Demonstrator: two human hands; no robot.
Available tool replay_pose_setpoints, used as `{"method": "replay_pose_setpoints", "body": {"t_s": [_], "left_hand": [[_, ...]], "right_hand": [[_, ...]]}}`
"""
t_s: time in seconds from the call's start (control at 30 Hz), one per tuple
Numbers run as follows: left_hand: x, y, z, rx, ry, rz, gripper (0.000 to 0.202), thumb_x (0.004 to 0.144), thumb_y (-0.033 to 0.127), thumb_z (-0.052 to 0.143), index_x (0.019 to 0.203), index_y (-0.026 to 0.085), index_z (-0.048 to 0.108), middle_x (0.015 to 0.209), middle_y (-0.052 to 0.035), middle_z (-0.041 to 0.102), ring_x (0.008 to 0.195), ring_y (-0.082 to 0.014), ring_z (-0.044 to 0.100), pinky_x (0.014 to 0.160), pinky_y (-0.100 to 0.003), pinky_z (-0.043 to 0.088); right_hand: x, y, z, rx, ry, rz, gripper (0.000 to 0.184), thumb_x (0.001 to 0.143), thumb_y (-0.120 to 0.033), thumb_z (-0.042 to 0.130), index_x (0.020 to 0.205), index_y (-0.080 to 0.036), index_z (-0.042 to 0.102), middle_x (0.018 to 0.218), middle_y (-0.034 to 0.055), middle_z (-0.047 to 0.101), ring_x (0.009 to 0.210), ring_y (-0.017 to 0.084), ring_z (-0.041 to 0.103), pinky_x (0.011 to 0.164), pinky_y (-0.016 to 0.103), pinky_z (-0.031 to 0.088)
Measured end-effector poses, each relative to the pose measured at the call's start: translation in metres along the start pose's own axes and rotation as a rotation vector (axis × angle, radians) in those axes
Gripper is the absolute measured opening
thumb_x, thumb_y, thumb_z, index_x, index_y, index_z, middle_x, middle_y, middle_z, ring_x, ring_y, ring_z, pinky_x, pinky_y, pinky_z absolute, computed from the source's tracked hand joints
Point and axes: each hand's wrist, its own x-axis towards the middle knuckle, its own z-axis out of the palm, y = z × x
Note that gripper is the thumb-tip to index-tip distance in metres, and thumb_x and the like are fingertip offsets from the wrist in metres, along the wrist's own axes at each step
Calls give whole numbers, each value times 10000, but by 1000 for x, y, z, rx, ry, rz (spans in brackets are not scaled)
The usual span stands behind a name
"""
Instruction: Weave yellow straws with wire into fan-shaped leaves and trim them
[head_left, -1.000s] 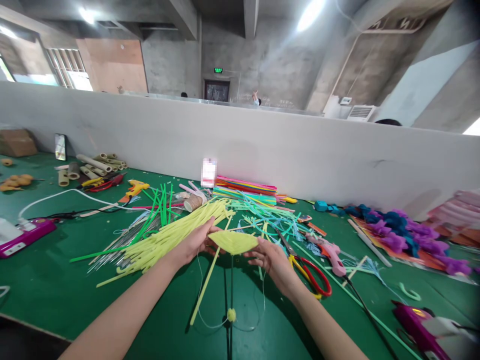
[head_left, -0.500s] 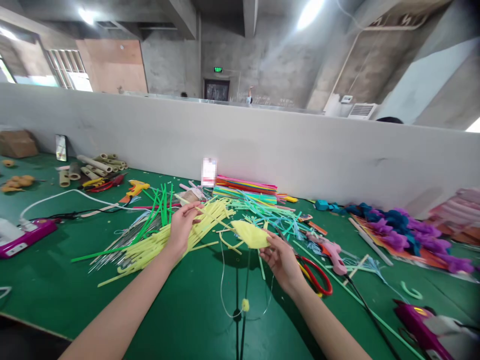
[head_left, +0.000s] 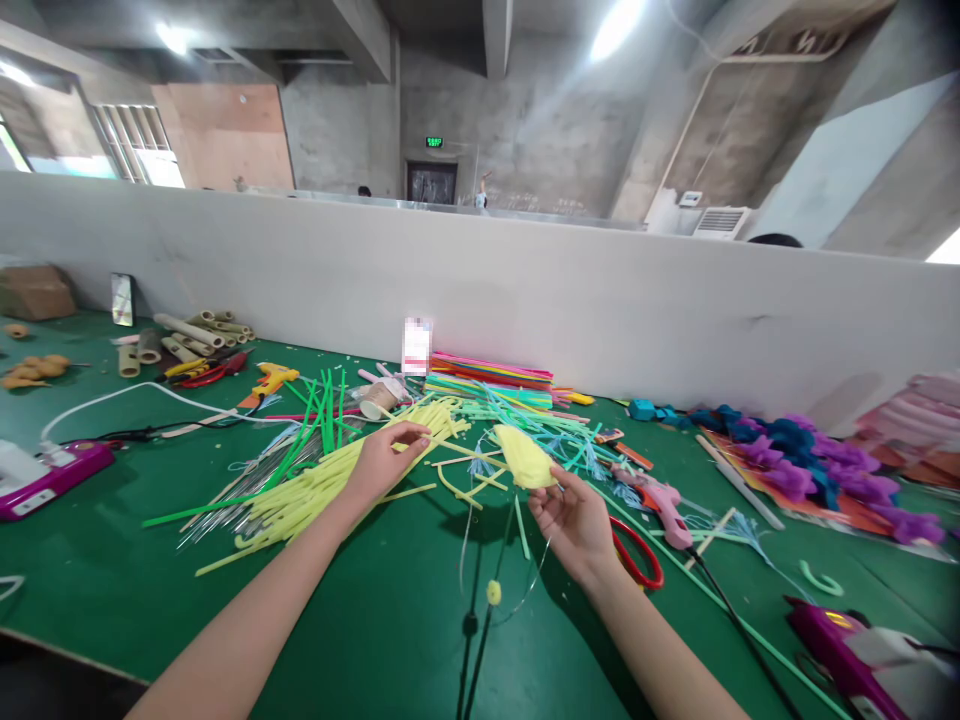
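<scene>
My right hand (head_left: pixel 574 520) pinches the lower right edge of a pale yellow petal-shaped piece (head_left: pixel 523 458), held up over the table. From the petal's left side a yellow pipe cleaner (head_left: pixel 469 452) runs towards my left hand (head_left: pixel 386 462), whose fingers are closed at its end. Part of that grip is hidden. Below the petal hangs a thin dark stem with a small yellow bead-like lump (head_left: pixel 493 592) and fine wire loops around it. Beneath my left wrist lies a pile of yellow pipe cleaners (head_left: pixel 300 500).
Red-handled pliers (head_left: pixel 637 555) and a pink glue gun (head_left: pixel 667 510) lie right of my right hand. Left are green pipe cleaners (head_left: pixel 330 405), a yellow glue gun (head_left: pixel 276 377) and a purple power strip (head_left: pixel 64 475). A white partition (head_left: pixel 315 270) stands behind the table.
The petal has tilted and moved slightly right and up with my right hand. My left hand has slid right along the pipe cleaner, towards the petal.
</scene>
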Motion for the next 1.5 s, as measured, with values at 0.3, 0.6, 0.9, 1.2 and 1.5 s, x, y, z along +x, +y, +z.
{"method": "replay_pose_setpoints", "body": {"t_s": [0.3, 0.6, 0.9, 1.2, 1.5], "left_hand": [[-1, 0, 4, -62, -149, -20, 302, 750, 448, 657, 908, 201, 727, 860, -70, 713, 779, -212, 644, 601, -252, 478], [9, -10, -10, -270, 80, -153, 264, 718, 387, 657, 869, 171, 674, 839, -64, 682, 813, -204, 634, 560, -236, 490], [3, 6, -4, -520, -91, -323, 343, 743, 380, 668, 987, 140, 652, 973, -118, 689, 791, -193, 670, 630, -262, 516], [-5, -12, 11, -127, -179, -79, 394, 823, 412, 557, 1155, 221, 648, 1198, -87, 649, 1089, -280, 606, 774, -339, 528], [-3, -12, 11, -218, -240, -134, 323, 828, 434, 556, 967, 153, 632, 893, -95, 715, 888, -250, 677, 657, -320, 543]], "right_hand": [[2, 2, -1, -12, 19, -7, 151, 700, -134, 669, 830, -170, 600, 589, -17, 647, 480, 95, 595, 489, 183, 539], [5, 1, -4, -14, 35, -18, 139, 713, -145, 662, 831, -174, 593, 595, -19, 644, 473, 93, 591, 484, 186, 540], [3, 1, -4, -8, 27, -11, 163, 718, -131, 659, 864, -162, 594, 636, 3, 674, 493, 95, 601, 495, 184, 542], [2, 1, -1, 6, 27, 13, 93, 734, -122, 638, 797, -163, 584, 552, -7, 630, 479, 96, 589, 480, 172, 537], [5, 4, -4, -42, 8, 3, 72, 741, -138, 649, 755, -170, 586, 554, -16, 632, 520, 111, 615, 517, 198, 546]]}}
